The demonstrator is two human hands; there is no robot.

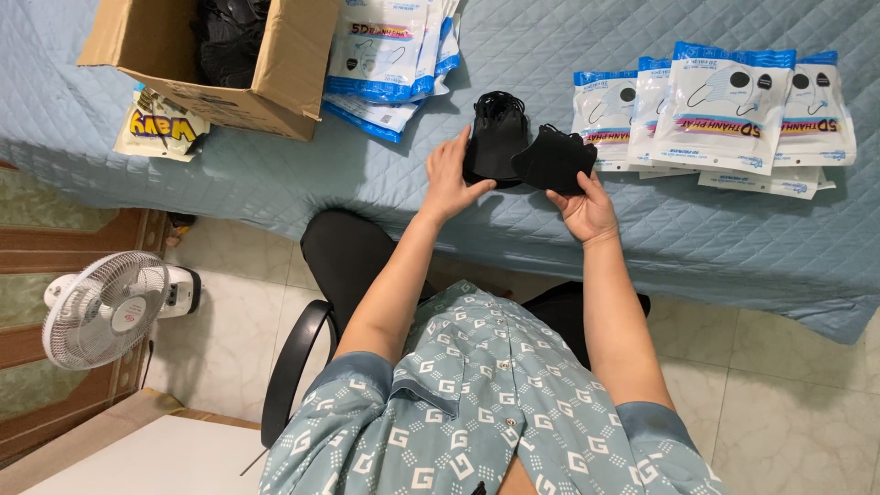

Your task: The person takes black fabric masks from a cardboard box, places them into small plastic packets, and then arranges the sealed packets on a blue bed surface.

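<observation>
A stack of black face masks [496,137] lies on the blue quilted bed cover [275,174]. My left hand [449,179] rests against the stack's left side, fingers spread on it. My right hand [585,209] holds a single black face mask [554,158] just right of the stack, a little above the cover. Both forearms reach out from my patterned teal shirt.
An open cardboard box [275,64] with black masks inside stands at the upper left, a pile of blue-and-white mask packets [390,55] beside it. More sealed packets [724,110] lie at the right. A white floor fan [105,307] and a black chair [302,357] stand below.
</observation>
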